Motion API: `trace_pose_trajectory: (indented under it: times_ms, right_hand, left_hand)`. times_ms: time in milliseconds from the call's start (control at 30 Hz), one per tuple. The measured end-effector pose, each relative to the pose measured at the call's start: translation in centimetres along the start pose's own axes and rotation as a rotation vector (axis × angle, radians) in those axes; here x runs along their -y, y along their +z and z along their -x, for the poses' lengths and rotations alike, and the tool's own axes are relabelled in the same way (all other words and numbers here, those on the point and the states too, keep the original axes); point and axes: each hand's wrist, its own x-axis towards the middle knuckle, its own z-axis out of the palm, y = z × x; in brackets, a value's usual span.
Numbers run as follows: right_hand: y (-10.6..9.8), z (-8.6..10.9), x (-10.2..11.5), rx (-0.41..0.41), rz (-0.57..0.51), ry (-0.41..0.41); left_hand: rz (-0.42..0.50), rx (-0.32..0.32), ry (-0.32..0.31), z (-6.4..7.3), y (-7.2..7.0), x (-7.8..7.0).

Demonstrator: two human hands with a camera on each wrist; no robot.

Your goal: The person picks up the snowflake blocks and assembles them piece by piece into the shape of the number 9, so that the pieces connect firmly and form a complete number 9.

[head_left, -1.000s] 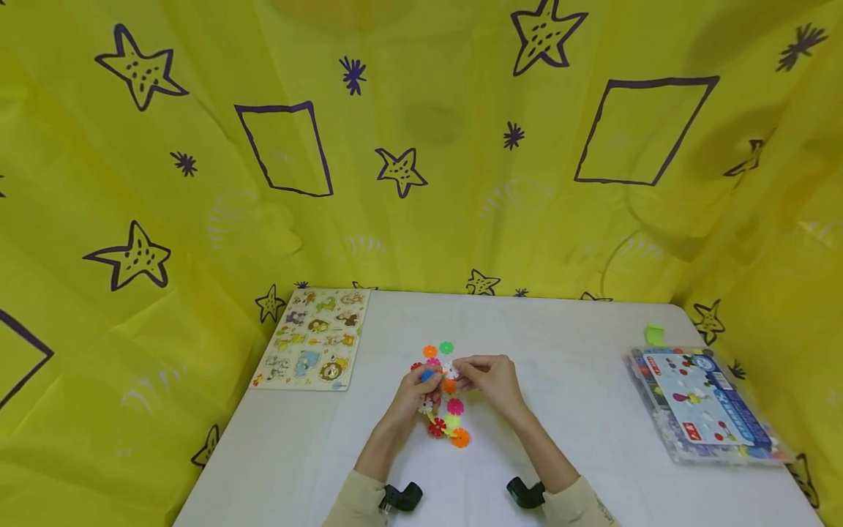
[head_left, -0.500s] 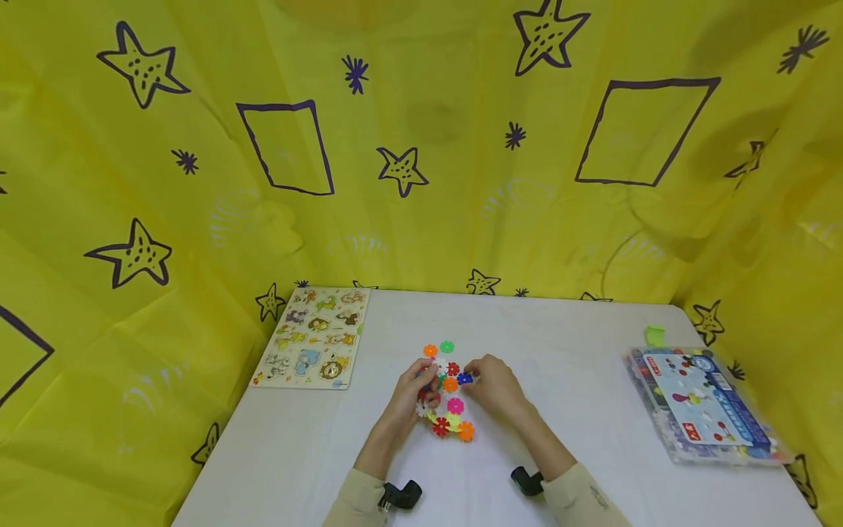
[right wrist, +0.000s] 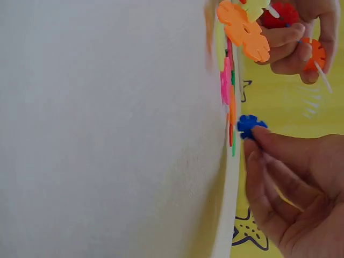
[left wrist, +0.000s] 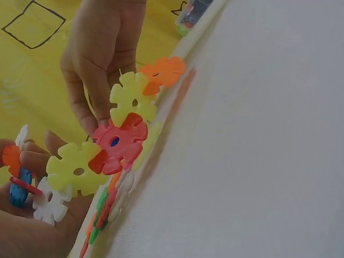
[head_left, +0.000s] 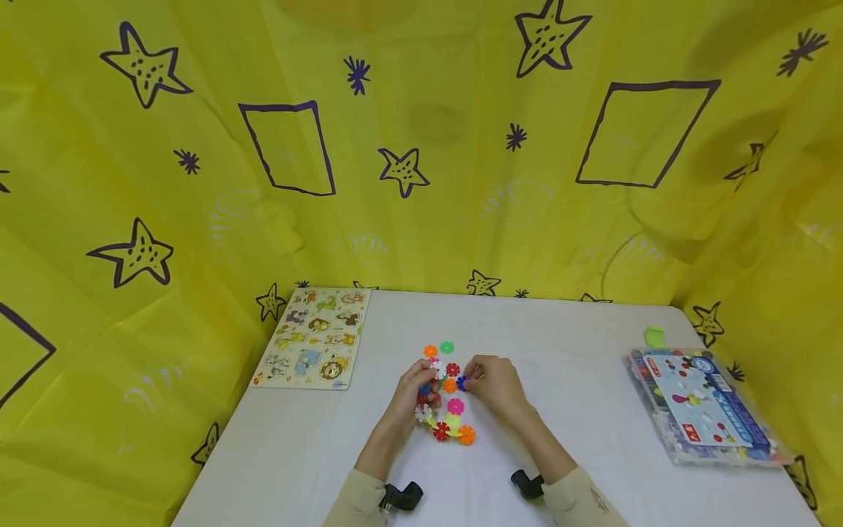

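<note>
My left hand (head_left: 403,399) grips a joined chain of slotted plastic flower discs over the table. The chain includes a white disc (head_left: 423,413), a yellow disc (left wrist: 78,169), a red disc (left wrist: 118,145) and, at one end, an orange disc (right wrist: 244,32). A light-blue disc (left wrist: 20,188) and another orange disc (left wrist: 11,158) show within the left fingers. To the right, my right hand (head_left: 497,384) pinches a single dark-blue disc (right wrist: 251,125) between thumb and fingertips, apart from the chain. Part of the chain is hidden by the left fingers.
Loose discs lie on the white table beyond and between the hands, among them a green disc (head_left: 447,347) and a pink disc (head_left: 455,406). An animal puzzle board (head_left: 312,340) lies at left; a clear lidded box (head_left: 707,402) of parts at right, near a green piece (head_left: 655,336).
My hands were close together at the chain. The right hand has drawn slightly right and now shows the dark-blue disc. The left hand has turned, and the chain's lower end has shifted right.
</note>
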Motion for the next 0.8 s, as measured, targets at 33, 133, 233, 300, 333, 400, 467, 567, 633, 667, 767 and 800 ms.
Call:
trace_pose_trajectory:
  times_ms: [33, 133, 233, 300, 333, 400, 467, 567, 633, 667, 767, 800]
  right_hand:
    - [0.0, 0.1, 0.1, -0.022, -0.043, -0.006]
    - [-0.3, 0.2, 0.4, -0.081, -0.188, -0.037]
    - [-0.7, 0.5, 0.9, -0.119, -0.284, -0.102]
    - [-0.8, 0.6, 1.1, -0.135, -0.314, -0.149]
    - [-0.9, 0.7, 1.1, -0.141, -0.322, -0.167]
    - [-0.9, 0.8, 1.1, -0.146, -0.349, -0.194]
    - [-0.8, 0.9, 1.1, -0.147, -0.381, -0.214]
    - [-0.6, 1.0, 1.0, -0.15, -0.423, -0.255]
    - [-0.4, 1.1, 0.9, -0.158, -0.439, -0.283]
    - [-0.3, 1.1, 0.9, -0.163, -0.443, -0.298]
    - [-0.1, 1.1, 1.0, -0.18, -0.422, -0.345]
    - [-0.1, 1.1, 1.1, -0.185, -0.406, -0.359]
  left_hand:
    - [0.004, 0.004, -0.002, 0.0, 0.0, 0.0]
    - [0.018, 0.017, -0.003, 0.0, 0.0, 0.0]
    - [0.028, 0.031, 0.001, 0.0, 0.0, -0.1]
    - [0.028, 0.042, 0.005, 0.0, 0.0, 0.0]
    - [0.026, 0.046, 0.006, 0.1, 0.0, 0.0]
    - [0.022, 0.054, 0.009, 0.1, 0.0, 0.0]
    - [0.021, 0.061, 0.009, 0.1, -0.1, 0.0]
    - [0.026, 0.063, 0.002, 0.1, 0.0, 0.0]
    - [0.029, 0.067, -0.005, 0.1, 0.0, -0.1]
    - [0.028, 0.07, -0.007, 0.2, 0.0, -0.1]
    - [0.029, 0.086, -0.014, 0.2, 0.0, -0.1]
    - [0.026, 0.09, -0.014, 0.2, 0.0, -0.1]
